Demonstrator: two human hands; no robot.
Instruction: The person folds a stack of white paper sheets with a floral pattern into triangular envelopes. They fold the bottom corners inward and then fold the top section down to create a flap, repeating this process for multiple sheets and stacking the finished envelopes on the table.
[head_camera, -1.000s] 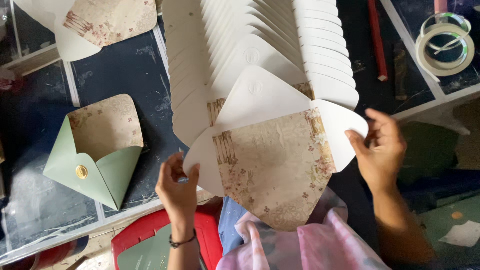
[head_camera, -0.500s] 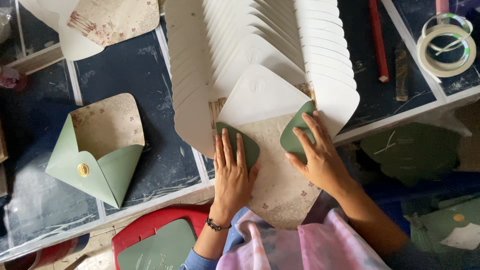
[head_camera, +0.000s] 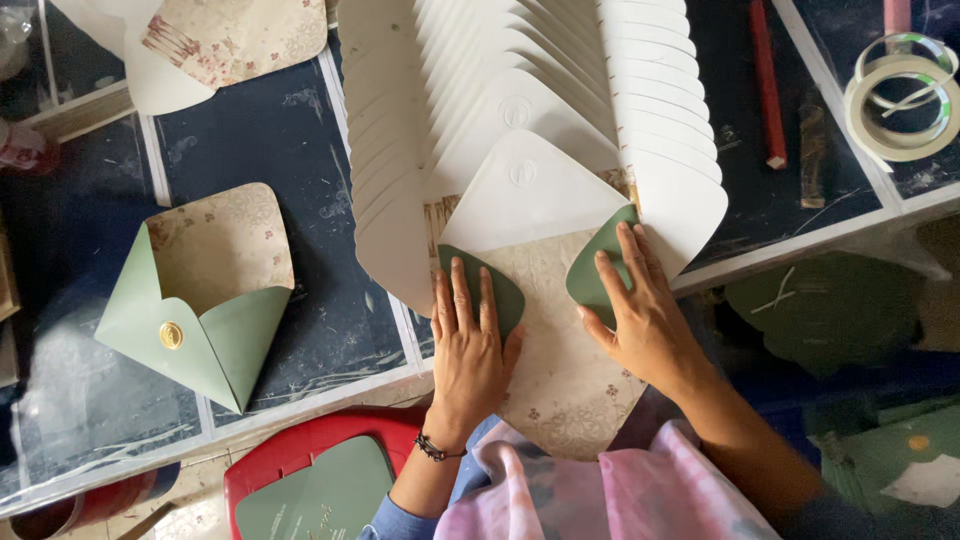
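Red stool at 7 o'clock, nearest, w/ a green card lying on it. Pink cloth at 6 o'clock over the lap.

Left hand flat, fingers straight, palm down, pressing the left green flap onto the envelope. Not gripping, just pressing. Right hand likewise flat & spread, pressing the right green flap down. Envelope sits at centre, its floral lining facing up, bottom edge hanging over the table edge toward 6 o'clock; its white top flap points to 12.

At 9 o'clock: a finished green envelope, sides folded in, gold seal, floral lining showing, well apart from the hands.

Beyond the hands, 12 o'clock: fanned stack of white blanks, touching the top flap. At 11: another floral sheet. At 1–2 o'clock: red stick, then tape rolls at the far right.
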